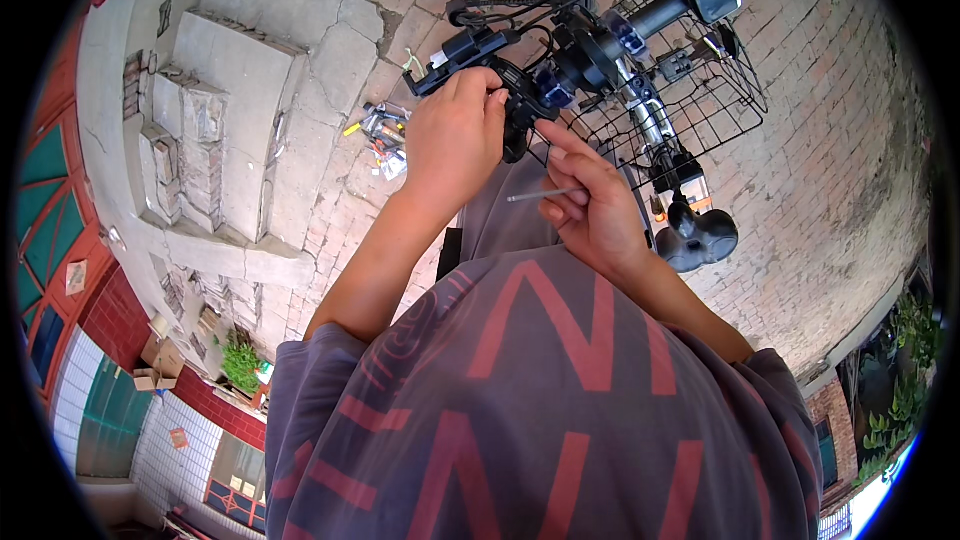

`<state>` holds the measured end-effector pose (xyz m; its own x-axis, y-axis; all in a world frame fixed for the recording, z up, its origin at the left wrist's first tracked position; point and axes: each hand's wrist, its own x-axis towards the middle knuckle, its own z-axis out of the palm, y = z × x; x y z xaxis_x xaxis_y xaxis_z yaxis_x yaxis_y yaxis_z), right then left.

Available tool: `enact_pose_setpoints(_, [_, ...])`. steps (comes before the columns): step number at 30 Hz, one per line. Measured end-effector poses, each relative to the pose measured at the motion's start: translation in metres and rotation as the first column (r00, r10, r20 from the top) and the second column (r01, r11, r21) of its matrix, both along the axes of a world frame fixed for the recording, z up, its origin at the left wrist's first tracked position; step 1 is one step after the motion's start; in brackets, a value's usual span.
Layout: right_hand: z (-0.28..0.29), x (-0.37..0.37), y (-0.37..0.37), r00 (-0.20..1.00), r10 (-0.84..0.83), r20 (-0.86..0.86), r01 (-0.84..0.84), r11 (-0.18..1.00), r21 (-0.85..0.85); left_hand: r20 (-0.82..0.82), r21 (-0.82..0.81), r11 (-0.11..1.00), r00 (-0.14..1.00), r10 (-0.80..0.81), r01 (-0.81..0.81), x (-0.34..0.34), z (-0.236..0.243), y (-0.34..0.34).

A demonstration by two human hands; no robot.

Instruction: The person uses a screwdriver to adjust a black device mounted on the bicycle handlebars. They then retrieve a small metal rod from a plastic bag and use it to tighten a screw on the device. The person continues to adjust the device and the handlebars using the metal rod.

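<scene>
A bicycle's black handlebar [600, 45] runs diagonally across the top of the view. My left hand [452, 135] is closed around the black fittings [515, 100] at its left end, the thumb lying on top and some fingers hidden. Just to the right, my right hand [598, 202] pinches a thin grey metal rod [532, 196], which points left; its exact kind cannot be made out. The index finger of that hand stretches up to the underside of the same fittings, its tip close to or touching them.
A black wire basket [735, 105] hangs beyond the handlebar, and a black saddle [697, 237] stands right of my right hand. Several small tools and packets [382, 138] lie on the brick paving [830, 140] to the left. Concrete steps [235, 110] rise farther left.
</scene>
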<state>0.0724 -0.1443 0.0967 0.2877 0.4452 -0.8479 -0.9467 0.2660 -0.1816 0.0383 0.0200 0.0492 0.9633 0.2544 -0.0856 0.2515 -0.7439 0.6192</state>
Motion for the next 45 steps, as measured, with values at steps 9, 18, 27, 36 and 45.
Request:
enact_pose_setpoints(9, [0.004, 0.004, 0.0, 0.999, 0.014, -0.044, -0.011, 0.998, 0.059, -0.183, -0.352, 0.926, 0.98, 0.077, -0.139, 0.002, 0.005, 0.006])
enact_pose_setpoints(18, [-0.002, 0.0, -0.005, 1.0, -0.013, 0.002, 0.012, 0.988, 0.153, -0.069, -0.117, 0.992, 0.997, 0.043, -0.051, 0.002, 0.003, -0.002])
enact_pose_setpoints(27, [-0.009, 0.01, -0.017, 0.999, 0.043, -0.006, -0.041, 0.978, 0.203, -0.119, -0.099, 0.992, 0.989, -0.084, 0.072, 0.004, 0.025, 0.007])
enact_pose_setpoints(36, [-0.009, 0.007, -0.018, 0.998, 0.06, -0.007, -0.057, 0.97, 0.235, -0.154, 0.042, 0.991, 0.981, -0.118, 0.126, 0.009, 0.037, 0.004])
enact_pose_setpoints(45, [-0.004, -0.004, -0.011, 0.998, -0.061, 0.023, 0.056, 0.983, 0.175, 0.074, 0.398, 0.773, 0.822, -0.564, 0.494, 0.029, 0.03, 0.031])
